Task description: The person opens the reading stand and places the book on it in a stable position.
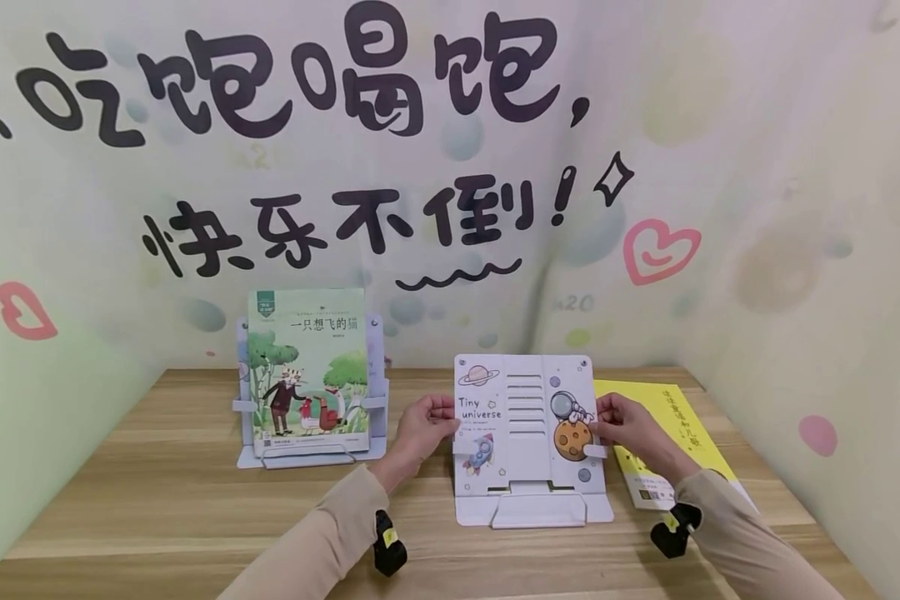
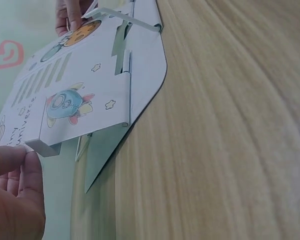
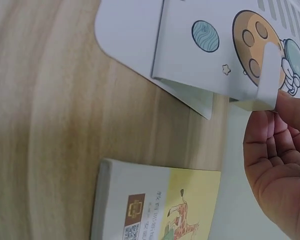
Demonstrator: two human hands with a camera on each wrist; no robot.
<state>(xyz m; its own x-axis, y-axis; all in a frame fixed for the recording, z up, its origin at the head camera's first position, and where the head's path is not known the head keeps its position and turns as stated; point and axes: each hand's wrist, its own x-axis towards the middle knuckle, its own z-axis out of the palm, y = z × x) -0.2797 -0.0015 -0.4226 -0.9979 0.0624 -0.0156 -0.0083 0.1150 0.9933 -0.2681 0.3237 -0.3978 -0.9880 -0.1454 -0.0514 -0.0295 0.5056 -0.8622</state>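
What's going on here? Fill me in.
A person is handling a white "Tiny universe" book stand, propped up with its base on the wooden table. The left hand pinches one side edge and the right hand pinches the other. To the left, a green picture book with a cat on its cover stands in a second book stand. To the right, a yellow book lies flat, partly hidden by the right arm.

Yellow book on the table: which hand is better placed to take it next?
Probably the right hand: it is nearer the yellow book, while the left hand is across the white stand. Both hands pinch the stand, so the right should release first.
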